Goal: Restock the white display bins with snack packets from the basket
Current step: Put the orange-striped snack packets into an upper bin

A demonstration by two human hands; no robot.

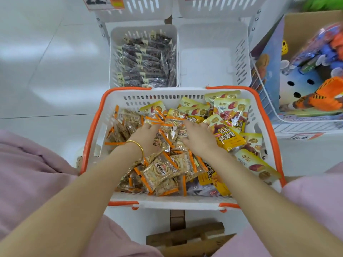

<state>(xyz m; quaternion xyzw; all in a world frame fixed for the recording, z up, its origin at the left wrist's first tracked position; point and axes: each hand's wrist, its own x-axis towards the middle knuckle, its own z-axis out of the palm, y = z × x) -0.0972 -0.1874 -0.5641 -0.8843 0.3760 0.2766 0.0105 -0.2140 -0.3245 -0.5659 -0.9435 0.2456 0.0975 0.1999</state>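
White floor (55, 71) beside basket (93, 127); left hand (146, 139), right hand (199, 140) flat (palms down) on packets (167, 169).

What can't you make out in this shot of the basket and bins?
Head view, left hand and right hand: fingertips buried among small orange-edged packets, grip unclear.
Head view, price tag: cut off by the top edge.
Head view, toys at right: blurred.
Head view, basket floor: covered by packets.
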